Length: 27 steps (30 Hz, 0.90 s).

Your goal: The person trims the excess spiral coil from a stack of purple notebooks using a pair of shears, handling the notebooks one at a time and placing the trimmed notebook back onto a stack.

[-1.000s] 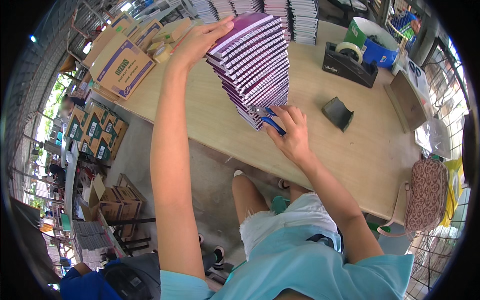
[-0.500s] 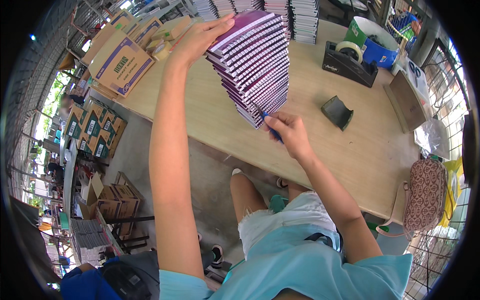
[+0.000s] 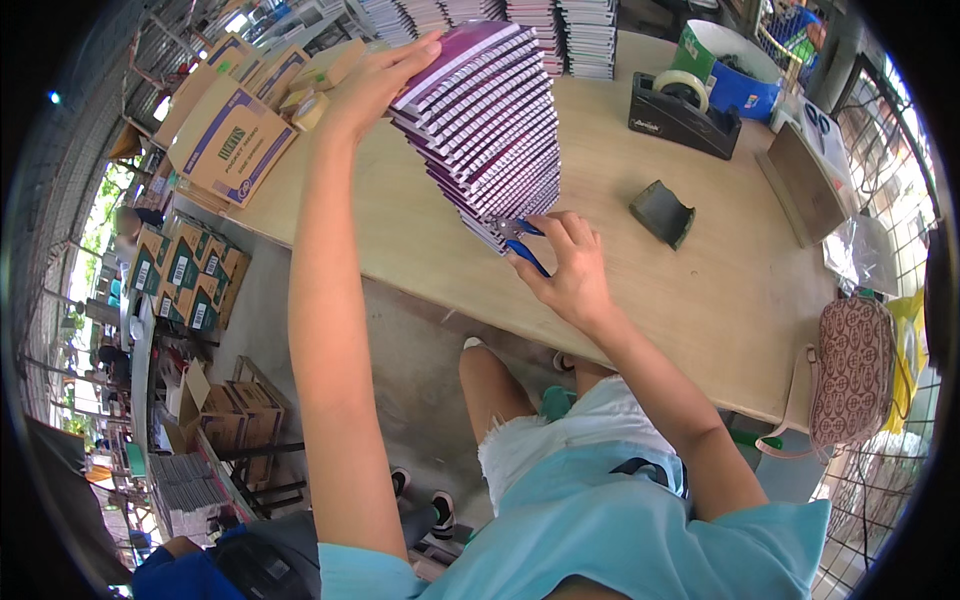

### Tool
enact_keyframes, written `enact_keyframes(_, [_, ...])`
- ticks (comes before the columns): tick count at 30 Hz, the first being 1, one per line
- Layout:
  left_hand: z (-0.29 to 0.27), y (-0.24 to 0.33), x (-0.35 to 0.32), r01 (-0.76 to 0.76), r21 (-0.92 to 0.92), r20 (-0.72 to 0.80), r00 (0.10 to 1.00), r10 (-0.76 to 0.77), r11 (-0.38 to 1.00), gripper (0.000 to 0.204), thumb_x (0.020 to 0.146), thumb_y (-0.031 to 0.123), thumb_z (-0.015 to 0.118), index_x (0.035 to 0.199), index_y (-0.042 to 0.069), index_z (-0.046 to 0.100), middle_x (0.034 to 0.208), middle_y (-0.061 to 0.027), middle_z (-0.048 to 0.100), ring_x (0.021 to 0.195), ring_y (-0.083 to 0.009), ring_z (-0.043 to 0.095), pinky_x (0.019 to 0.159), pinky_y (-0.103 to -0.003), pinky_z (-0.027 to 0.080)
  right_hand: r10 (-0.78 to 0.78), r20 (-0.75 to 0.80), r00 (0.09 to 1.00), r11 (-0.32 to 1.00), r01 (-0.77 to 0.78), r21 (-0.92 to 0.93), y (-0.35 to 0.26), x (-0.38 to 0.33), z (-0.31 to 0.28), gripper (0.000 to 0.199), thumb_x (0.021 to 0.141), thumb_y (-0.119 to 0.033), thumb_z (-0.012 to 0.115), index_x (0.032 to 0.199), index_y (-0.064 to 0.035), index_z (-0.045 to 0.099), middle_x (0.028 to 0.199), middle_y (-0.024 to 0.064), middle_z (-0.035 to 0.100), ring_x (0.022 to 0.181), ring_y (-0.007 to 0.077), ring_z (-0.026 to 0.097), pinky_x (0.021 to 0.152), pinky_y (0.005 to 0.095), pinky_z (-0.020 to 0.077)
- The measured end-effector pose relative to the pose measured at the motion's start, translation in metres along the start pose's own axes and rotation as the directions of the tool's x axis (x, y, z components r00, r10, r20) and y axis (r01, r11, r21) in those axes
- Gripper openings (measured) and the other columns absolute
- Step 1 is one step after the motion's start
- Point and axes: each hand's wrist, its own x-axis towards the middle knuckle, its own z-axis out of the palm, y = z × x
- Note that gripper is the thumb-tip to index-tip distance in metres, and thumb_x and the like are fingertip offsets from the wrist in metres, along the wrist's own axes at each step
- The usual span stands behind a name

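Observation:
A tall stack of purple-covered, wire-bound notebooks (image 3: 490, 125) stands on the wooden table in front of me, its spiral edges facing me. Across the top cover my left hand (image 3: 382, 88) lies flat, fingers stretched out; its thumb is hidden. My right hand (image 3: 574, 268) holds small pliers with blue handles (image 3: 530, 259) low at the front of the stack. The two handles are spread apart between thumb and fingers. The metal jaws point at the spirals of the lowest notebooks; whether they grip a wire is too small to tell.
Right of the stack lies a dark curved piece (image 3: 662, 214), with a black tape dispenser (image 3: 684, 118) and a blue-green tub (image 3: 745, 88) behind. A patterned pouch (image 3: 850, 375) sits at the right edge. Cardboard boxes (image 3: 235, 145) stand left; more notebook stacks (image 3: 587, 40) at the back.
The pliers' handles have opened apart and my right fingers have spread with them. The whole scene has shifted slightly left in view; my left hand stays on the stack.

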Motion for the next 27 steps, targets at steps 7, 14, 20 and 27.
enact_keyframes(7, [-0.002,0.000,-0.003,0.055,-0.088,0.004,0.998,-0.055,0.995,0.061,0.093,0.046,0.066,0.140,0.008,0.056,0.137,-0.0066,0.059,0.123,-0.0144,0.055,0.108,-0.028,0.037,0.264,0.253,0.931,0.888,-0.337,0.313,0.001,0.017,-0.004,0.034,0.084,-0.021,0.074,0.108,0.0009,0.067,0.103,0.0158,0.066,0.085,0.0262,0.066,0.067,0.0360,0.0503])
enact_keyframes(14, [-0.001,0.004,-0.001,0.061,-0.004,-0.044,0.997,-0.061,0.998,0.052,0.094,0.042,0.066,0.135,0.009,0.062,0.128,-0.0051,0.065,0.114,-0.0120,0.059,0.103,-0.025,0.042,0.236,0.235,0.943,0.905,-0.301,0.302,-0.002,0.009,-0.010,0.039,0.087,-0.027,0.071,0.109,0.0049,0.066,0.107,0.0202,0.067,0.091,0.0294,0.067,0.078,0.0401,0.0522])
enact_keyframes(20, [-0.001,0.006,-0.003,0.046,0.053,-0.026,0.999,-0.044,0.998,0.061,0.094,0.052,0.061,0.140,0.014,0.058,0.136,-0.0076,0.061,0.125,-0.0185,0.056,0.109,-0.029,0.035,-0.065,-0.050,0.997,0.996,0.062,-0.065,0.001,0.001,0.001,0.036,0.088,-0.026,0.071,0.108,0.0046,0.066,0.098,0.0187,0.068,0.085,0.0274,0.068,0.076,0.0391,0.0531])
enact_keyframes(27, [0.005,0.012,-0.003,0.036,0.026,-0.041,0.999,-0.035,0.999,0.055,0.095,0.043,0.065,0.139,0.009,0.058,0.135,-0.0069,0.061,0.123,-0.0136,0.056,0.107,-0.025,0.038,0.460,0.654,0.600,0.408,-0.798,0.444,0.012,0.023,-0.008,0.036,0.088,-0.025,0.071,0.104,0.0071,0.066,0.082,0.0161,0.067,0.067,0.0240,0.066,0.065,0.0380,0.0533])
